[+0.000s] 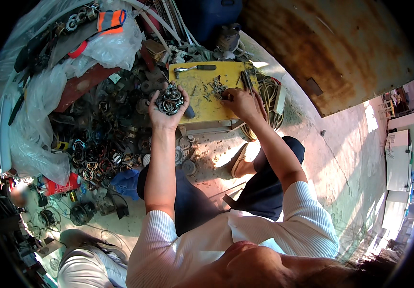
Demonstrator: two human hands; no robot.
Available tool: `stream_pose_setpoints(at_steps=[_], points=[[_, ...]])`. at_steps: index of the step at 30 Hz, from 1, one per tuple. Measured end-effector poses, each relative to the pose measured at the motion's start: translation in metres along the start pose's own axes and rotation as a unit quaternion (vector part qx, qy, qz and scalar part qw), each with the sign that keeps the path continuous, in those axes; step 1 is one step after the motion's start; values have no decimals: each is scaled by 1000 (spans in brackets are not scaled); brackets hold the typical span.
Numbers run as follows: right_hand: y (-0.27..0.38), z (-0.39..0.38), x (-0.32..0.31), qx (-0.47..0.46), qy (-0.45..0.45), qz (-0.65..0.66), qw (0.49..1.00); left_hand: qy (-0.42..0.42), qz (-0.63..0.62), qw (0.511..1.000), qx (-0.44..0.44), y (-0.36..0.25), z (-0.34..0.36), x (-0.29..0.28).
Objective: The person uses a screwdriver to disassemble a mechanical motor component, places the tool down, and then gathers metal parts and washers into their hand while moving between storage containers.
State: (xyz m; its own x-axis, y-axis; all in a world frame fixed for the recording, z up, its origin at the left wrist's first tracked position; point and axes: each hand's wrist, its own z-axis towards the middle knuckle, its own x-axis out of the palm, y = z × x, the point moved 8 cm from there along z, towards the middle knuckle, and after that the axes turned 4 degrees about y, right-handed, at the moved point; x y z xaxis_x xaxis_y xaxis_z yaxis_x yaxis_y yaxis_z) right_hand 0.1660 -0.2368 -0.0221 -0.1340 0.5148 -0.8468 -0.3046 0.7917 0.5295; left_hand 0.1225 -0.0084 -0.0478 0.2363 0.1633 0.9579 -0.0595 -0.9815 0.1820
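Observation:
My left hand (pixel 168 117) is palm up, its fingers curled round a roundish dark metal part (pixel 170 100) with shiny ring-like loops. Its exact kind is unclear. To the right, my right hand (pixel 241 102) reaches over a low yellow table (pixel 192 89), fingertips drawn together at its surface; whatever they pinch is too small to make out. Small screw-like metal bits (pixel 216 87) lie scattered just beyond those fingers. A ratchet wrench (pixel 195 68) with a dark handle rests along the table's far edge. Dark-handled pliers (pixel 247 81) lie at the far right corner, close to my right hand.
Heaped dismantled metal parts (pixel 92 158) and clear plastic sheeting (pixel 39 139) fill the left side. Coiled cable (pixel 269 91) sits right of the table. A rusty panel (pixel 331 43) stands at the far right. At lower left another person's leg (pixel 84 266) shows.

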Motion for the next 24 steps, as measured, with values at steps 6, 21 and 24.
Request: stream_pose_setpoints(at_steps=[6, 21, 24], points=[[2, 0, 2, -51, -43, -22, 998, -3, 13, 1000, 6, -1, -2, 1], [-73, 4, -52, 127, 21, 588, 799, 24, 8, 1000, -1, -4, -1, 0], [-72, -2, -51, 88, 13, 249, 964, 14, 9, 1000, 3, -1, -1, 0]])
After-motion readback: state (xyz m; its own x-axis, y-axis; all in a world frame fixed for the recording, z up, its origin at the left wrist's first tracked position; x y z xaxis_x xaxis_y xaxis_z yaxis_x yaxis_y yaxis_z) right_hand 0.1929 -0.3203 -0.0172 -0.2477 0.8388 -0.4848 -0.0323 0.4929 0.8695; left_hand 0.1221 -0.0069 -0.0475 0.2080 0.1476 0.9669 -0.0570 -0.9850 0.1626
